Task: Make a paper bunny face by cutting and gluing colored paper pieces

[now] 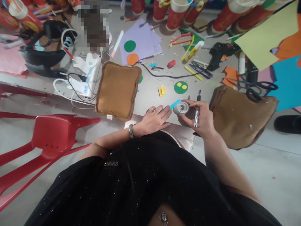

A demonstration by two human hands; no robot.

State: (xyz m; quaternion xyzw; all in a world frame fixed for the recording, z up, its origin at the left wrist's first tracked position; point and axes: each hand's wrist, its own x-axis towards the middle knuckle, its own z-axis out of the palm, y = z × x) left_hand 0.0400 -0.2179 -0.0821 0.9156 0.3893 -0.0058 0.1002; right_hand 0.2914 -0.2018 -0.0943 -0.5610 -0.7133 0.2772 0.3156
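Note:
My right hand (204,116) grips a small round grey thing (182,107) with a pale ringed face between thumb and fingers; its exact kind is not clear. A black-and-clear pen (197,116) is tucked upright in the same hand. My left hand (157,118) lies palm down at the table's edge, fingers stretched towards a blue paper strip (175,104), holding nothing I can see. Just beyond the hands lie a green paper disc (181,89) with two yellow dots and some yellow paper pieces (162,91).
Brown cushions lie left (118,91) and right (242,119), with scissors (261,88) on the right one. Behind are a glue gun (219,56) with its cable, a utility knife (201,69), purple paper (143,37) and red cups (176,15). A power strip (90,75) and red chair (51,135) are at left.

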